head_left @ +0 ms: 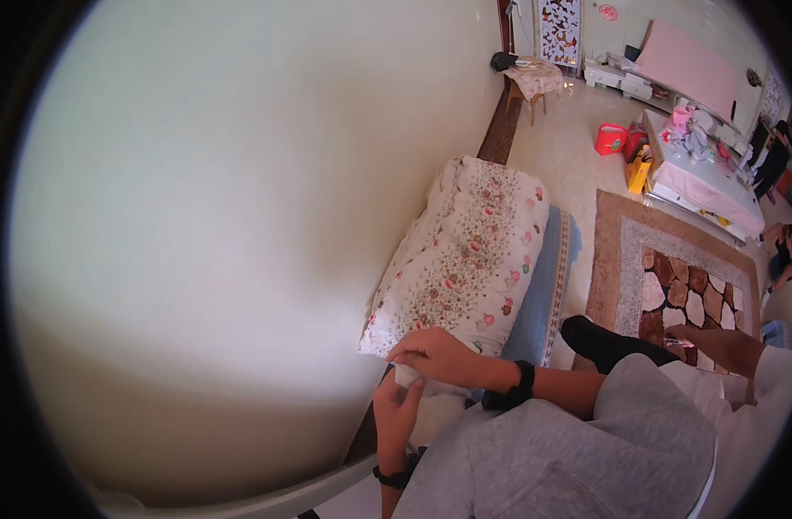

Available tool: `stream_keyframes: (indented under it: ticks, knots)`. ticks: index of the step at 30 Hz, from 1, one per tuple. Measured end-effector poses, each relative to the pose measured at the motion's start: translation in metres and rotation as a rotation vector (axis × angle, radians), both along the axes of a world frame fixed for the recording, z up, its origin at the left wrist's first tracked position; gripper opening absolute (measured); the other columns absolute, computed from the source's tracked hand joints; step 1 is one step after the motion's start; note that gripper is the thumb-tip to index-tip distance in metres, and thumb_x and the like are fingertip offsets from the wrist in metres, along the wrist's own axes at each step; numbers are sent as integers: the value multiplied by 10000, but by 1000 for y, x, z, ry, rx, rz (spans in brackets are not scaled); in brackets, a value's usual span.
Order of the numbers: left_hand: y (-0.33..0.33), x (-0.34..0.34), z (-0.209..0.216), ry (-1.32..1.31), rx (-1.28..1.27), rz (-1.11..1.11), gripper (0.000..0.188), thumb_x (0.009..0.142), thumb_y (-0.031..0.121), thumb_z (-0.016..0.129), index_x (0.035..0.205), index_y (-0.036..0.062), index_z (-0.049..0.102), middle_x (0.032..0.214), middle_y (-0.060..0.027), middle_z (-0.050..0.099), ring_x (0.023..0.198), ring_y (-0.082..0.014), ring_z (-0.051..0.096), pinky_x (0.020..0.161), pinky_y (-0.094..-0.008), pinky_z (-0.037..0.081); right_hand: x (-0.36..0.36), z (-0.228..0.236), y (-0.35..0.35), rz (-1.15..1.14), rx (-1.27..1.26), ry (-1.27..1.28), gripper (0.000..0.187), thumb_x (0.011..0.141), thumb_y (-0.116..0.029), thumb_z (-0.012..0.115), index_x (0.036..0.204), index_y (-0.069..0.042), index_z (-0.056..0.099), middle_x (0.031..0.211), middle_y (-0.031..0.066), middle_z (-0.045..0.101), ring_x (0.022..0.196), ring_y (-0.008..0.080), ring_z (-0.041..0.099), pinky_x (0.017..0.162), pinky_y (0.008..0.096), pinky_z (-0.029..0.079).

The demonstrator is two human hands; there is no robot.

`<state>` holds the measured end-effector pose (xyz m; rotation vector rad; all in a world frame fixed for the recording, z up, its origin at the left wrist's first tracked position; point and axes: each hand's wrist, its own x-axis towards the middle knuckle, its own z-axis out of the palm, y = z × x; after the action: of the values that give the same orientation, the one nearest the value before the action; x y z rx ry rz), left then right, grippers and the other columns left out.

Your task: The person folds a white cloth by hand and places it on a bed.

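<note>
In front of my body, both hands meet over a small white piece (pixel 406 374), which could be folded paper or cloth; its kind is too small to tell. My left hand (pixel 397 408) is closed on it from below, thumb upward. My right hand (pixel 441 354) reaches across from the right, its fingers bent down onto the same piece and partly hiding it. Just beyond them lies a folded quilt (pixel 465 251) with a flower print, on a blue seat cover (pixel 538 290) along the wall.
A pale wall (pixel 223 216) fills the left side. At the right, another person's hand (pixel 707 344) holds a small thing above a patterned rug (pixel 673 285). Farther off stand a cluttered low table (pixel 707 186), red bags (pixel 611 139) and a cloth-covered stool (pixel 536 80).
</note>
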<state>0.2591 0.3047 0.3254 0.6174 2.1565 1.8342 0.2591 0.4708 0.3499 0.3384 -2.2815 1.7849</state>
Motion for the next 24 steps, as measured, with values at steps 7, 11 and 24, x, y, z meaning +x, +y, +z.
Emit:
stream_keyframes:
  ticks: [7,11,24]
  knots:
    - [-3,-4,-4,-191,256,20,153,909,79,611,1010,-35,626,928,-10,598,836,-79,531,727,-240,433,-7,-5,15,64,30,25,179,916,-170,577,896,0,627,822,133,636,771,265,613,717,342,475]
    - [-1,-9,0,-227,228,7,139,901,59,620,1001,-37,626,902,1,584,823,-75,530,717,-238,430,-5,-6,14,91,3,-92,189,944,-192,539,934,-7,579,813,138,612,753,273,588,712,349,462]
    - [4,-4,3,-13,270,271,156,877,78,615,801,-57,630,820,-11,494,700,-80,416,601,-219,310,-10,-7,7,112,29,-56,209,985,-205,455,911,-16,502,779,152,556,718,293,561,683,374,444]
